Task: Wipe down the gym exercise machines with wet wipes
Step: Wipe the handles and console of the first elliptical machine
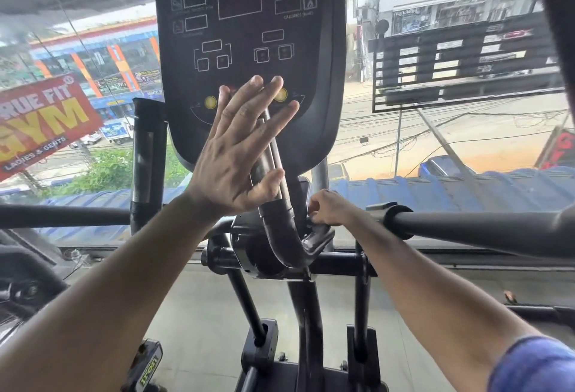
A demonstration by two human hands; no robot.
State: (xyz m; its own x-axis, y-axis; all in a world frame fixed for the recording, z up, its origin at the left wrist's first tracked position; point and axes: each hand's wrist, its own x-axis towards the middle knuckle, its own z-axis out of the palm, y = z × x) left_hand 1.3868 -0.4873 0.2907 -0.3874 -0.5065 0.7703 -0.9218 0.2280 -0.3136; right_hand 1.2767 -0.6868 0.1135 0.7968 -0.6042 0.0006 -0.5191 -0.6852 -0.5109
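Left hand (239, 146) flat, fingers straight and spread, laid against the curved grip bar (273, 192) in front of the lower edge of the console (249, 49), fingertips up between the two yellow buttons (210, 102); grasping nothing. Right hand (326, 208) lower, fingers curled around the bracket (317, 236) just right of the bar's bend, right by the center post. No wipe visible in either hand, might be tucked under the left palm, can't tell. Side handlebar (466, 227) runs out right, near the right wrist. Window behind, red gym banner (43, 121) outside at left
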